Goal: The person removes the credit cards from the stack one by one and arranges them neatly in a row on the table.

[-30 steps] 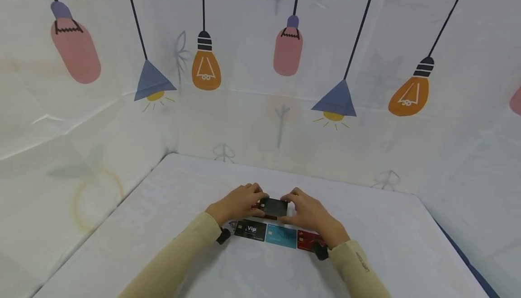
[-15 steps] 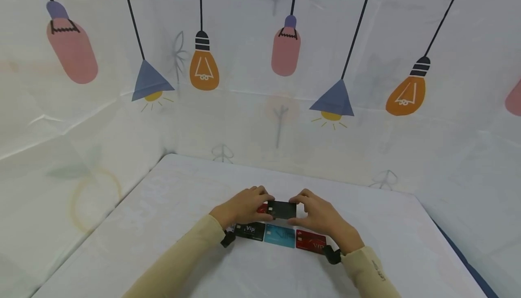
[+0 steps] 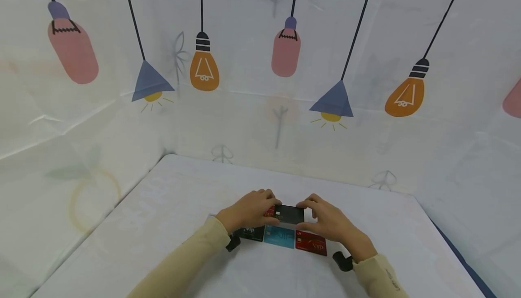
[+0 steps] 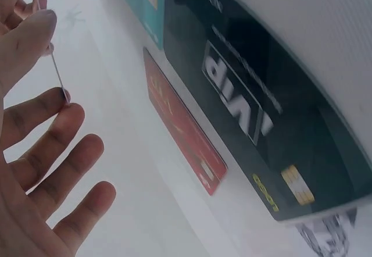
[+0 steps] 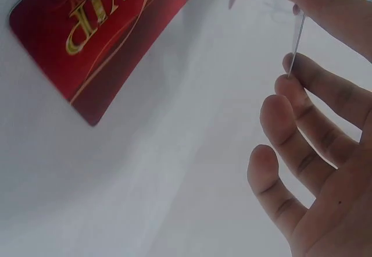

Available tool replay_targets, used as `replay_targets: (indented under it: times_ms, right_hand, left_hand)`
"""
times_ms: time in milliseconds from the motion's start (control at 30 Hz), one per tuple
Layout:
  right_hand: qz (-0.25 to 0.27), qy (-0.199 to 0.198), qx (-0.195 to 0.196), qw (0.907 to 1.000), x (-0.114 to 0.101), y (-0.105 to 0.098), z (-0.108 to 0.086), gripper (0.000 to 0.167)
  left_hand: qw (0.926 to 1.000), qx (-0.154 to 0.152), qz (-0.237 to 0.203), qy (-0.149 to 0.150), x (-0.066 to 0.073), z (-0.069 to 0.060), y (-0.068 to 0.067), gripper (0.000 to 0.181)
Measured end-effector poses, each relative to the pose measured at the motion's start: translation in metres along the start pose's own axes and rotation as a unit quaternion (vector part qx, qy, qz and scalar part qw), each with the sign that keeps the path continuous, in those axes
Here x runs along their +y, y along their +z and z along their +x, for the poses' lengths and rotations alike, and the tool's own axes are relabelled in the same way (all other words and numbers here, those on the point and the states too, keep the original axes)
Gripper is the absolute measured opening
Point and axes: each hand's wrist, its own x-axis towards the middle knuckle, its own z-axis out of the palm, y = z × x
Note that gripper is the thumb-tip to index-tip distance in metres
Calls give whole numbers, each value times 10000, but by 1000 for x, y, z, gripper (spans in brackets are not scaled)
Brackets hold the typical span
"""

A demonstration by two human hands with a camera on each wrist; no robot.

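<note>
Between my two hands is a dark bank card, held above the white table. My left hand pinches its left edge between thumb and fingers. At its right edge, my right hand pinches it likewise. Both wrist views show this card edge-on. Under the left fingers, a red card lies on the table, partly hidden in the head view. Nearer me lies a row of cards: a black Vip card, a teal card and a red VIP card.
A patterned white card shows beside the black one, mostly hidden. White tabletop surrounds the cards. A white sheet printed with hanging lamps stands behind and to the left of the table.
Both hands have carried the dark card to the right and slightly toward me. More of the red card beneath the left fingers has come into view. The front row stays put.
</note>
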Motion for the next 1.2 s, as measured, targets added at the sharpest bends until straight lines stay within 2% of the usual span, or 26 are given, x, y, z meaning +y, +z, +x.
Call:
replay_targets:
  times_ms: [333,500,733,1033,1200]
  right_hand:
    - [136,100,49,9998,7,-10,-17,53]
    - [208,52,144,9997,15,-12,-26,54]
    - [233,39,124,9996,27,-14,-41,55]
    - [201,237,226,9993,36,-22,-62,52]
    - [264,119,293,9991,45,-24,-74,52]
  left_hand:
    - [9996,154,96,218,16,10,3,57]
    - [9995,208,194,139,24,16,6,59]
    - [9995,171,145,201,37,26,10,58]
    - [9998,161,-100,-16,60,37,19,58]
    - [9998,187,48,-24,73,45,24,57]
